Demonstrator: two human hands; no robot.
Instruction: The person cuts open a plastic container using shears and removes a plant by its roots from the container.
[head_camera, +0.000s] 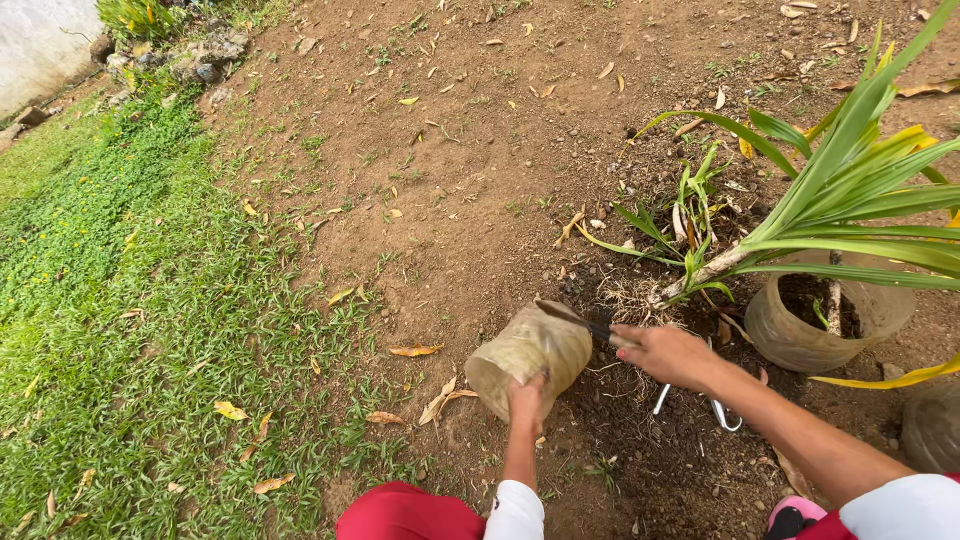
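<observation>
Fingers of left hand (526, 398) clamp the near edge of a dirty pot (528, 357) tipped on its side on bare soil, centre-near. Right hand (665, 353) grips a dark-handled tool (585, 322), blade at the pot's mouth. Looks like loosening/scraping the inside; next stroke needs a steady pot & shallow blade angle. Uprooted plant (700, 255) lies just right, w/ second pot (825, 320) beyond.

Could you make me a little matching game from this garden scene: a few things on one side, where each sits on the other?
Things:
1. Tipped-over tan plastic pot
2. Upright brown round pot
3. Green grass patch
4. Long-leaved green plant

Places:
A. Far left of the picture
B. Held by the left hand
C. Lying on the soil, upper right
D. Standing right of the right hand

Pairs: 1-B, 2-D, 3-A, 4-C
</observation>
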